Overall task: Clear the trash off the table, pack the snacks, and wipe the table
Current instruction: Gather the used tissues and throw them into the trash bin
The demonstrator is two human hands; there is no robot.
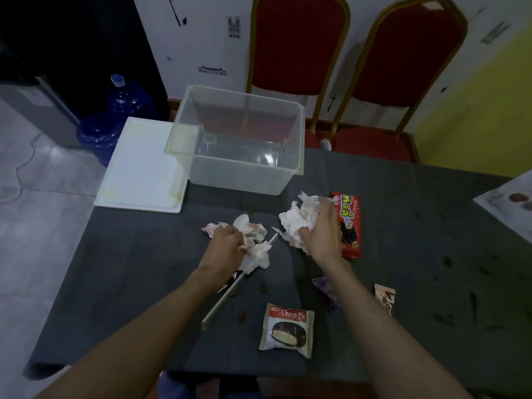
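Dark grey worktop [144, 254]: left hand [226, 246] fingers clutch stained, crumpled white tissue [256, 240]; right hand [321, 231] fingers grip another crumpled white wad [296, 220].

Bare table [138, 254] lies left; the clear bin [239, 145] blocks the far side, snacks crowd right.

purple wrapper [326, 292] half-hidden, paper [509, 203] edge-cropped
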